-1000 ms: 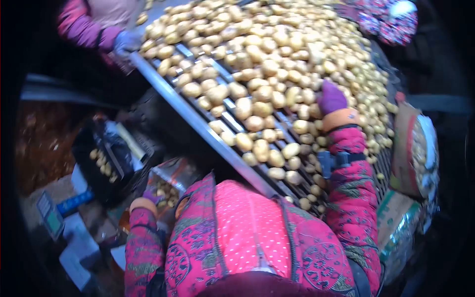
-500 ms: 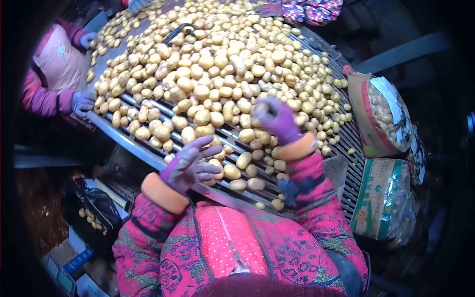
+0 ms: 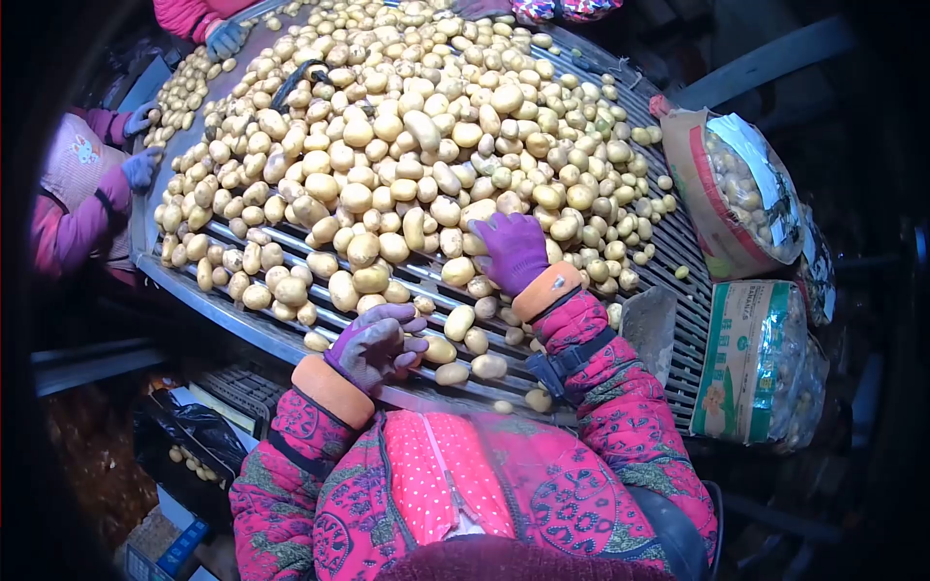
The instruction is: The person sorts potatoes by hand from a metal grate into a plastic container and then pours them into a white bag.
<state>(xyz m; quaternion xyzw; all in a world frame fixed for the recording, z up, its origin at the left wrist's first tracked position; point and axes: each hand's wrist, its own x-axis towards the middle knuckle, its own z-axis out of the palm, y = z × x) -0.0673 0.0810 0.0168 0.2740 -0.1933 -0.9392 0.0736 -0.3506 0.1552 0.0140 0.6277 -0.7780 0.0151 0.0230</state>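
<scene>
A large heap of potatoes (image 3: 387, 145) lies on a slatted metal table (image 3: 407, 283). My right hand (image 3: 511, 254), in a purple glove, rests palm down on potatoes at the near side of the heap, its fingers curled over their tops; what lies beneath them is hidden. Near the table's front edge, my left hand (image 3: 376, 351), in a purple and grey glove, is turned partly upward with bent, separated fingers. Its fingertips are beside a loose potato (image 3: 439, 351), and no potato shows in the palm.
Co-workers' gloved hands (image 3: 139, 168) are at the left and far edges. Filled potato bags (image 3: 746, 363) stand at the right, beside a metal scoop (image 3: 649, 334). A black-lined box (image 3: 194, 455) with potatoes sits low at the left.
My right hand has come down onto the heap and turned palm down. My left hand's fingers have bent inward. At the left, a co-worker's hands have shifted, and the view has moved slightly.
</scene>
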